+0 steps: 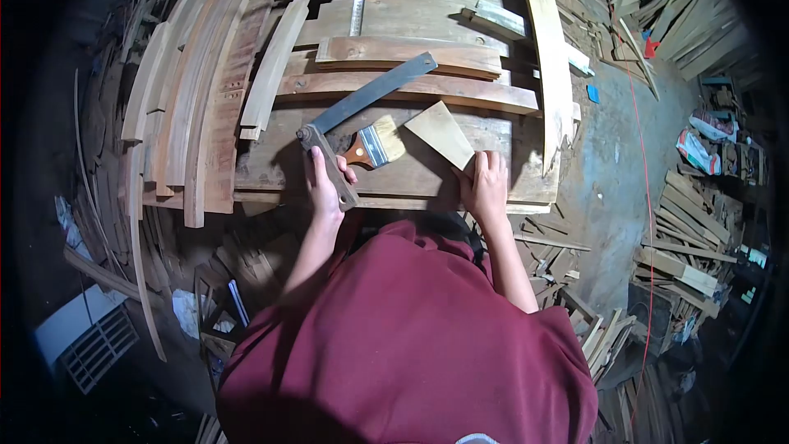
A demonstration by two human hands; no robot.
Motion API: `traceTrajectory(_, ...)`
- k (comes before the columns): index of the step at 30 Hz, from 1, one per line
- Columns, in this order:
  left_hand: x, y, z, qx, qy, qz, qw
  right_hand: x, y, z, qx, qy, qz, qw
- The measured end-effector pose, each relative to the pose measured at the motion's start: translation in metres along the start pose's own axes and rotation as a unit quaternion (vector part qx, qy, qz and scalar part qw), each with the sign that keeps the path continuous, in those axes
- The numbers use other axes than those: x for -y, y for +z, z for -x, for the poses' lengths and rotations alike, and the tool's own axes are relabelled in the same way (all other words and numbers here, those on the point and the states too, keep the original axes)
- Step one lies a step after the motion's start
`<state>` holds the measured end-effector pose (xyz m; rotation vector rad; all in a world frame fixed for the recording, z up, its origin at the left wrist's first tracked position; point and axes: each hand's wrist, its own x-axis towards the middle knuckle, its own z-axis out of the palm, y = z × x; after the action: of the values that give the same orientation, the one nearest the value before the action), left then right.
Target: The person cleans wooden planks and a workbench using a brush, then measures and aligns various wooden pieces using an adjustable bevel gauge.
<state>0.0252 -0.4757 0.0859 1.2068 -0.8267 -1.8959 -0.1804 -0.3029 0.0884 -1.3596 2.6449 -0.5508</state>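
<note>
My left hand (325,185) is closed around the wooden handle of a bevel gauge (329,166), whose dark metal blade points up and to the right. Beside it, a paintbrush (375,145) with an orange handle and pale bristles lies close to my left fingertips. In my right hand (486,185) is the lower right end of a small flat wood piece (441,135), which tapers and is tilted toward the upper left. Both hands are at the near edge of the wooden workbench (283,174).
Planks (411,86) lie across the bench, with long strips (197,90) stacked at the left and a pale board (546,57) at the right. A red cord (645,173) runs along the floor. Wood scraps (690,205) lie at right.
</note>
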Motion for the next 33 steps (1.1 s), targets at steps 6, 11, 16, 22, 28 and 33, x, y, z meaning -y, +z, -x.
traceTrajectory(6, 0.015, 0.005, 0.025, -0.014, 0.001, -0.033, 0.999, 0.007, 0.008, 0.001, -0.036, 0.011, -0.015, 0.999)
traceTrajectory(11, 0.035, 0.001, 0.047, -0.051, 0.015, -0.024, 0.998, 0.004, -0.002, -0.013, -0.042, -0.041, -0.065, 0.996)
traceTrajectory(16, 0.046, -0.007, 0.072, -0.091, 0.035, 0.012, 0.995, 0.007, 0.002, -0.02, -0.04, -0.072, -0.082, 0.993)
traceTrajectory(22, 0.04, -0.018, 0.077, -0.113, 0.013, 0.004, 0.994, 0.007, 0.001, -0.02, -0.056, -0.105, -0.049, 0.992)
traceTrajectory(28, 0.035, -0.031, 0.059, -0.097, -0.005, 0.023, 0.995, 0.008, 0.0, -0.022, -0.053, -0.097, -0.037, 0.993)
traceTrajectory(33, 0.034, -0.032, 0.058, -0.102, -0.008, 0.022, 0.994, 0.01, 0.0, -0.021, -0.016, -0.093, -0.049, 0.994)
